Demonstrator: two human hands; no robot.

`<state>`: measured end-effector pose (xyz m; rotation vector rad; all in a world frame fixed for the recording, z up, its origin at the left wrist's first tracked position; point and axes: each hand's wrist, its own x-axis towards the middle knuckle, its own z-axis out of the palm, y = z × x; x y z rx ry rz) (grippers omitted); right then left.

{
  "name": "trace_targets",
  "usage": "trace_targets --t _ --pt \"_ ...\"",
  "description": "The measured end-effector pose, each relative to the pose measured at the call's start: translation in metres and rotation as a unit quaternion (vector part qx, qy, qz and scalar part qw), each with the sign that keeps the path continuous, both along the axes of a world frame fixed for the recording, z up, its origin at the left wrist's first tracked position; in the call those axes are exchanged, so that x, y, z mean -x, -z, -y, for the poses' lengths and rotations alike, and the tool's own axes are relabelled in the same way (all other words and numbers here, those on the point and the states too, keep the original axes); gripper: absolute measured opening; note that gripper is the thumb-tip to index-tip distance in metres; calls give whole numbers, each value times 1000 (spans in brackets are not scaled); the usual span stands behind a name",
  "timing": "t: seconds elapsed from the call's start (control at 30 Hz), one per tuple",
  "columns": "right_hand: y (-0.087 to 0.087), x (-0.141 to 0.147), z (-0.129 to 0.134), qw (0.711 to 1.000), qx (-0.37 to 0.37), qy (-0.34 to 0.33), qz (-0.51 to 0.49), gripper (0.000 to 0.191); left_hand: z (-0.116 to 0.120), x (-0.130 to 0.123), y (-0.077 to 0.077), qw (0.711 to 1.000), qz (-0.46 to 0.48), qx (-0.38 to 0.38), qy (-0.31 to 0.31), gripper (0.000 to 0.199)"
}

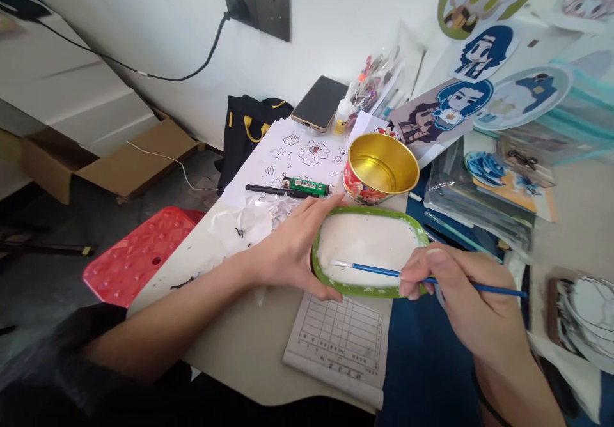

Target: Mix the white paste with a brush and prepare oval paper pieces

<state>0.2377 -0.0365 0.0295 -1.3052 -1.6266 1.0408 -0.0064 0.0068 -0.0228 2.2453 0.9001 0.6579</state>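
My left hand is wrapped round the left end of a green-rimmed oblong dish, thumb at the near edge and fingers at the far edge. The inside of the dish looks white. In my right hand a thin blue paintbrush is pinched between thumb and fingers. Its pale bristles point left over the white surface; whether they touch it I cannot tell. Just behind the dish stands a tin can with a gold inside and a red printed outside. A printed form pad lies at the dish's near side.
Crumpled tissue, a black pen and a green tube-like item lie left of the can. Farther back are drawn sheets, a small bottle and a phone. A red stool stands left.
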Motion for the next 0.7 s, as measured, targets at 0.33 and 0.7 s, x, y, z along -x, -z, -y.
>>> trace_targets --t 0.33,0.7 --pt "-1 -5 1 999 -11 29 -11 36 0 -1 -5 1000 -12 -4 -4 118" --pt "-9 -22 10 981 -2 191 34 37 0 -1 -4 1000 -27 3 -12 119"
